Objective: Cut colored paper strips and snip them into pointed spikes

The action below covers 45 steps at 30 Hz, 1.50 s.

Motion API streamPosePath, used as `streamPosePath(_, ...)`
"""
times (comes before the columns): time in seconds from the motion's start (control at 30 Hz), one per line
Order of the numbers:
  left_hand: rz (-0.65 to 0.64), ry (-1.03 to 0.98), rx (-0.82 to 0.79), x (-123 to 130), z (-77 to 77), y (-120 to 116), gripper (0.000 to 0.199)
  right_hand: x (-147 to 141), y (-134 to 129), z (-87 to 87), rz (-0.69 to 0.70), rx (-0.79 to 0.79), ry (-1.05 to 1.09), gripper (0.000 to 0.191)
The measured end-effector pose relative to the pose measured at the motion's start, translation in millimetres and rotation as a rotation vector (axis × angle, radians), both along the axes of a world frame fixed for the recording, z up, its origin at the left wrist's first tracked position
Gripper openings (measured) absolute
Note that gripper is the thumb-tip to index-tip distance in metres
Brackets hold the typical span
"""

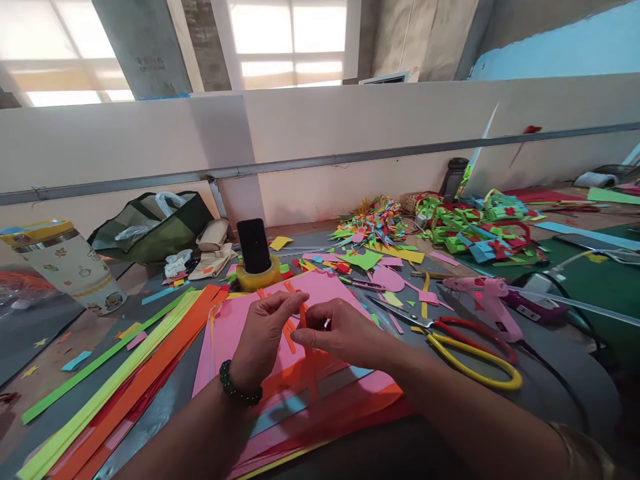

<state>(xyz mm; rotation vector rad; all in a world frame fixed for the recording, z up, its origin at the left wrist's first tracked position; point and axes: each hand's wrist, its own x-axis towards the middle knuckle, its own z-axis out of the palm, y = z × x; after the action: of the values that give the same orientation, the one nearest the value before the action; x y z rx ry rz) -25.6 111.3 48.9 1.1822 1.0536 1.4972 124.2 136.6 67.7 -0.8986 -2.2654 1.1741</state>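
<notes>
Orange paper strip btwn both hands, over pink paper, long axis approx. toward body; L hand pinches far end, R hand pinches just nearer, fingertips closed.

The pinched paper strip is orange, the glue gun pink.

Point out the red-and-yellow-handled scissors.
In the head view, the scissors lie right of the right hand, just in front of the pink glue gun.
</notes>
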Motion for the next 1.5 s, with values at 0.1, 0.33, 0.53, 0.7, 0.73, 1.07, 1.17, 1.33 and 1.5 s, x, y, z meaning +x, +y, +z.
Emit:
streamPosePath(0.1, 0.066, -0.079, 0.027, -3, -5.3, 4, 0.019, -1, -2, -3.1, -0.006, -0.006, -0.025, 0.024)
streamPosePath(0.33, 0.137, -0.186, 0.073, -6, -7.0, 7, 0.021, 7, -6, 0.1, -0.016, -0.052, -0.022, 0.024)
streamPosePath(0.53, 0.082, -0.204, 0.055, -4, -2.9, 4, 0.02, 9, -8, 1.4, -0.026, -0.073, -0.021, 0.026)
streamPosePath(0.7, 0.089, -0.234, 0.045, -4, -1.6, 3, 0.014, 10, -8, 1.8, -0.032, -0.077, -0.027, 0.026)
streamPosePath(0.73, 0.092, -0.253, 0.043, -4, -0.8, 3, 0.014, 10, -8, 2.1, -0.037, -0.082, -0.027, 0.027)
streamPosePath(1.07, 0.26, -0.203, 0.029, -24, 3.2, 9, 0.026, 28, 0, -0.1, -0.099, -0.062, -0.076, 0.03)
streamPosePath(1.17, 0.466, 0.375, 0.275, -23, 6.4, 2, 0.043, 31, 0, 3.9, -0.117, 0.102, -0.212, 0.028)
streamPosePath(1.33, 0.06, 1.1, 0.475, -3, 11.2, -13, 0.038, 31, -9, 20.0, -0.045, 0.506, -0.541, 0.024)
streamPosePath(1.5, -0.289, 1.007, 0.264, 1, 5.4, -14, 0.025, 41, -16, 27.0, -0.018, 0.577, -0.559, 0.024)
